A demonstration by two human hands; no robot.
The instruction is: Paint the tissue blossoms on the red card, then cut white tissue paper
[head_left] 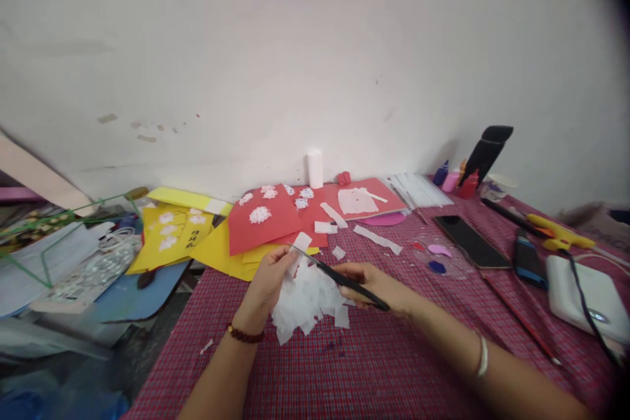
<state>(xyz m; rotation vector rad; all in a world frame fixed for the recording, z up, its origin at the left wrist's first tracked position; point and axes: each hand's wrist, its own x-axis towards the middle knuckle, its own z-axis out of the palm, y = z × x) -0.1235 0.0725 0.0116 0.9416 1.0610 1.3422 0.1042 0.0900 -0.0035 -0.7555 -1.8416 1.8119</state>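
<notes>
My left hand (268, 279) pinches a small strip of white tissue paper (302, 242) over the table. In my right hand (371, 285) is a pair of black-handled scissors (350, 283), its blades reaching left to the strip at my left fingers. Whether the blades are parted is too small to tell. Below both hands lies a loose heap of cut white tissue pieces (308, 302), partly covered by my fingers. A few longer tissue strips (377, 239) lie behind, on the checked cloth and red paper.
Red sheets (263, 220) with white paper blossoms and yellow paper (221, 251) lie at the back left. To the right are a paint palette (440, 251), a phone (471, 241), a glue gun (558, 233), a white box (585, 295) and paint bottles (468, 185). Behind stands a wall.
</notes>
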